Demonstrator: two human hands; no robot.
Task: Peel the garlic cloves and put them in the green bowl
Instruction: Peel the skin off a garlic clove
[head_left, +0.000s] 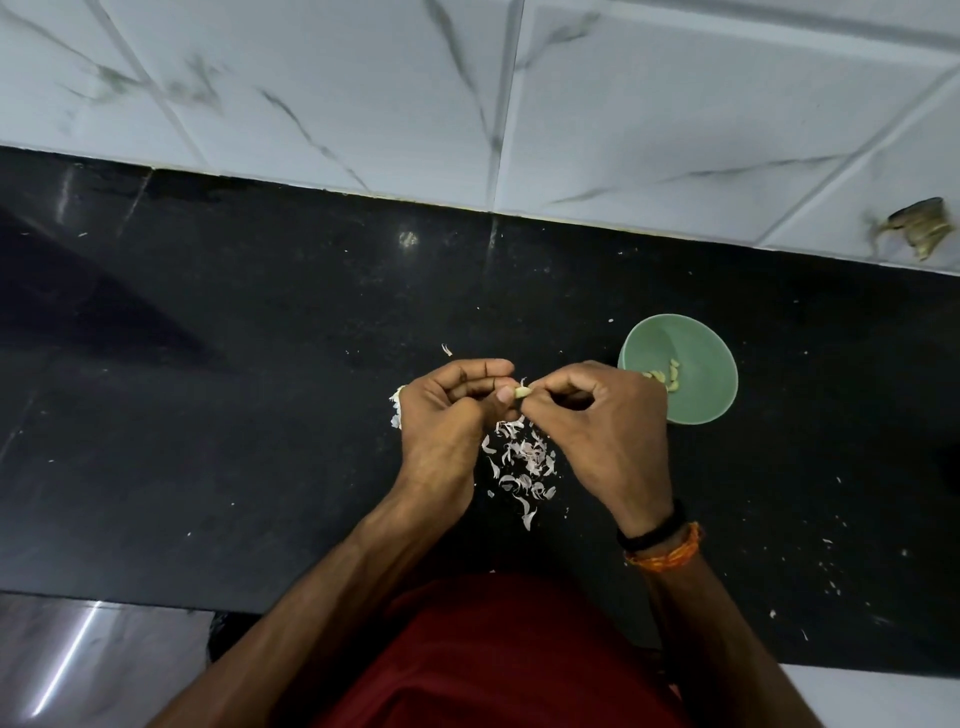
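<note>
A small pale garlic clove (521, 393) sits between my two hands above the black counter. My left hand (451, 410) pinches it with thumb and curled fingers. My right hand (602, 415) pinches its other end, fingertips meeting those of the left. The green bowl (696, 400) stands just right of my right hand and holds several peeled cloves (667, 376). Part of a white garlic head (396, 408) shows behind my left hand, mostly hidden.
A heap of papery garlic skins (522, 462) lies on the black counter (260, 389) under my hands, with flecks scattered to the right. A white marble-tiled wall (467, 104) rises behind. A brownish scrap (922, 228) lies at the wall's right edge.
</note>
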